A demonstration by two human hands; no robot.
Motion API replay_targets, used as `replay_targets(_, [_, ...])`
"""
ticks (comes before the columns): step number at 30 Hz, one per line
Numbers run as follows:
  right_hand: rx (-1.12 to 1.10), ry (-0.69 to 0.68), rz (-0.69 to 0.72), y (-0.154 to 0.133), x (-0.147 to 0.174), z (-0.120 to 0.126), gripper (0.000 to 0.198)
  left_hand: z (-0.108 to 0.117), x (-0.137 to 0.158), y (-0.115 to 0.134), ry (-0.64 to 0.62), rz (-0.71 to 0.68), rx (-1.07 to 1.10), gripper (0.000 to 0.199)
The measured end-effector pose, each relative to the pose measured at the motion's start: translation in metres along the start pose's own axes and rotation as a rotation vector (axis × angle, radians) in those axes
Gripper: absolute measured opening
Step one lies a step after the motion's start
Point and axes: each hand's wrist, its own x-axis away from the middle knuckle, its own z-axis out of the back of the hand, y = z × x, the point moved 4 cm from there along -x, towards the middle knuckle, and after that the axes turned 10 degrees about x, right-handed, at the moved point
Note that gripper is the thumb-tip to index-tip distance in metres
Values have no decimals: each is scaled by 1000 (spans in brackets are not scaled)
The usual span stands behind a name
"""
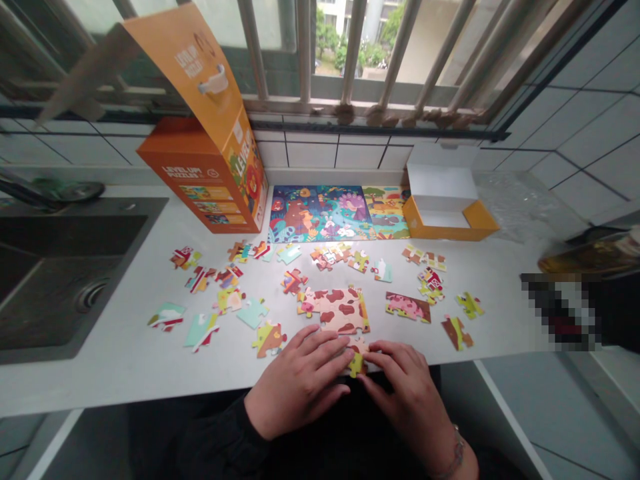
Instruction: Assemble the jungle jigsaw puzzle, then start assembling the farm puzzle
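A small puzzle piece [357, 364], pale pink and brown with a yellow-green lower part, lies near the counter's front edge between my hands. My left hand [305, 377] has its fingertips on the piece's left side, the thumb just below. At its right side, my right hand [405, 383] closes thumb and forefinger on the edge. Directly above sits a joined puzzle section [344, 310] showing a pink body with brown patches. The fingers partly hide the small piece, so whether it touches that section I cannot tell.
Loose pieces surround the section, including a pink pig strip [407, 307]. Behind them are an assembled animal picture [320, 213], a tall orange puzzle box [205, 177] and an open yellow box [450, 223]. A sink [65, 280] is left; crumpled clear plastic [520, 200] lies right.
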Motion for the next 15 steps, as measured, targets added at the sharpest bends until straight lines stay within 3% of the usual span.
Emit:
replay_targets(6, [-151,37,-25,13,-9,8,31,-6,-5,-3,-7,71,-69,49])
replay_targets(15, [-122,-71,88,26,-19,6,32,-5,-7,-4,-43,81,-68,50])
